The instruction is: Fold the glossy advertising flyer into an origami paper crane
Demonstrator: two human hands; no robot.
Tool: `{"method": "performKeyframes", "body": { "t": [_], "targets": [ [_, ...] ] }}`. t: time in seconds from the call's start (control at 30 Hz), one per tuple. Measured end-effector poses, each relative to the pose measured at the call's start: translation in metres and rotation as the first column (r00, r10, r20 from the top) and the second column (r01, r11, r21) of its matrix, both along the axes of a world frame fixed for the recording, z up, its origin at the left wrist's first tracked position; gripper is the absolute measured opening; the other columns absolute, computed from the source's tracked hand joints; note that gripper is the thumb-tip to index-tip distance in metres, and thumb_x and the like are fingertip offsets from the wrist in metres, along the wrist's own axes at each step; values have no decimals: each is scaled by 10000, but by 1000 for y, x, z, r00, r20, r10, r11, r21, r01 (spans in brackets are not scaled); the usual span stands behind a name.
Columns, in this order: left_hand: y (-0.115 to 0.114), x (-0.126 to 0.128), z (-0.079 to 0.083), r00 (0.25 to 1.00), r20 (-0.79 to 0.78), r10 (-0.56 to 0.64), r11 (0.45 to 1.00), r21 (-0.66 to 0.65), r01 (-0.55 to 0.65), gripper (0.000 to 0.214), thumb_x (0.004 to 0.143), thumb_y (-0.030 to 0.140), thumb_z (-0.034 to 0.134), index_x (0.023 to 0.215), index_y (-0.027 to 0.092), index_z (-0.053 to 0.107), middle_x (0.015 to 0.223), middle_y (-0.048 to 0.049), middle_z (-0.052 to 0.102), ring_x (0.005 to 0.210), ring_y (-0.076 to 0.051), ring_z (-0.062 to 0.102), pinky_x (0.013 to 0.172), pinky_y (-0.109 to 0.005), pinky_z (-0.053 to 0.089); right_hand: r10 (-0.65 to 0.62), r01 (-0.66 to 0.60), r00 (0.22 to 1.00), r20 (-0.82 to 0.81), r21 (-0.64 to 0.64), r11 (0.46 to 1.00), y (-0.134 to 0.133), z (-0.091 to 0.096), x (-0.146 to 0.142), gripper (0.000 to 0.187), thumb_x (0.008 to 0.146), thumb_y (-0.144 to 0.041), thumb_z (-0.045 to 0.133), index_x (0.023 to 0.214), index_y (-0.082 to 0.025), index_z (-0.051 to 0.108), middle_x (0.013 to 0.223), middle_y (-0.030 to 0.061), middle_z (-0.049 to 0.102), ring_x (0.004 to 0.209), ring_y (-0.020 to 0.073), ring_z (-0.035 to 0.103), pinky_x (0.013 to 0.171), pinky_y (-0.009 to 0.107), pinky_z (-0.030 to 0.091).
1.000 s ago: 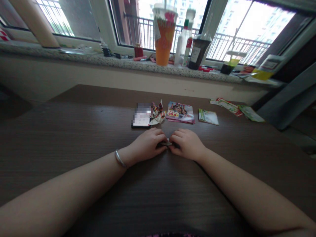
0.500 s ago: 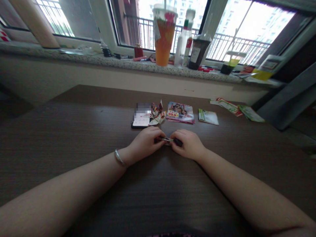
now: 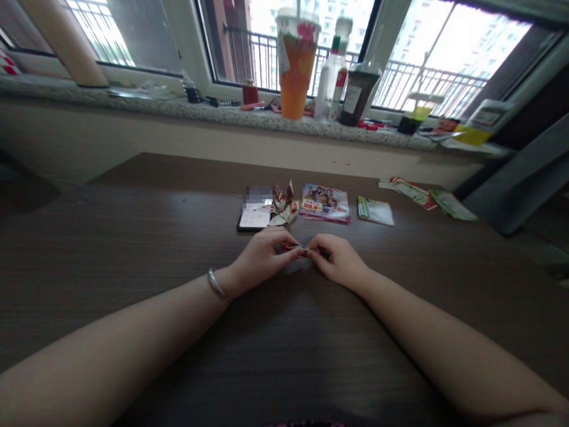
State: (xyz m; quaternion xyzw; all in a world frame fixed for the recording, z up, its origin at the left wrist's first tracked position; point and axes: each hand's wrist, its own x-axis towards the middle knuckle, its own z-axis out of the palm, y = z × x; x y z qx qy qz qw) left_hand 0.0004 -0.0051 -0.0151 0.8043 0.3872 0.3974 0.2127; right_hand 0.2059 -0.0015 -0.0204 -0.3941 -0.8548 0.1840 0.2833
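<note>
My left hand (image 3: 262,259) and my right hand (image 3: 338,259) meet over the dark wooden table (image 3: 133,237), both pinched on a small folded piece of printed paper (image 3: 293,248) held a little above the tabletop. A metal bangle (image 3: 216,284) sits on my left wrist. Just beyond my hands lie a phone (image 3: 254,214) and a finished folded paper figure (image 3: 284,206) with upright points. Most of the held paper is hidden by my fingers.
A stack of printed leaflets (image 3: 325,203) and a green leaflet (image 3: 376,210) lie past the paper figure, with more leaflets (image 3: 413,191) at the right. On the stone windowsill (image 3: 133,105) stand an orange drink cup (image 3: 295,62), a white bottle (image 3: 329,74) and a dark drink cup (image 3: 358,92).
My hands have lifted the folded paper slightly off the table and drawn a little apart, so more of the paper shows between my fingertips.
</note>
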Motion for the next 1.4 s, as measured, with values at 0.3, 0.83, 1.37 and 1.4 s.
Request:
{"method": "performKeyframes", "body": {
  "t": [0.3, 0.83, 1.37, 1.4],
  "targets": [
    [1, -1, -2, 988, 157, 6, 992, -127, 14, 152, 807, 313, 691, 768, 166, 686, 752, -13, 667, 735, -139, 596, 706, -260, 459, -52, 31, 991, -119, -168, 985, -1, 0, -3, 132, 861, -243, 575, 750, -182, 612, 712, 10, 616, 665, 141, 525, 595, 238, 360],
    [3, 3, -5, 991, 111, -75, 958, -267, 103, 190, 897, 314, 548, 933, 171, 669, 912, -28, 690, 865, -173, 618, 796, -290, 473, -101, 55, 977, -185, -238, 970, 3, -3, -3, 97, 826, -267, 598, 810, -194, 660, 701, -4, 609, 621, 125, 510, 580, 245, 379],
    [1, 4, -7, 999, 38, -37, 971, -233, 44, 142, 835, 296, 604, 801, 161, 634, 773, -3, 646, 728, -140, 573, 665, -251, 451, -2, 4, 974, -229, 9, 1000, -3, -2, -3, 56, 854, -205, 586, 891, -213, 626, 907, 36, 632, 839, 155, 582, 726, 293, 479],
    [1, 4, -7, 999, 28, -41, 972, -230, 47, 150, 837, 306, 610, 799, 162, 630, 765, 1, 639, 722, -138, 568, 660, -248, 447, -4, 6, 972, -236, 10, 1000, -4, -2, -4, 56, 862, -207, 577, 886, -212, 627, 906, 38, 633, 846, 156, 583, 724, 293, 479]
  ]
}}
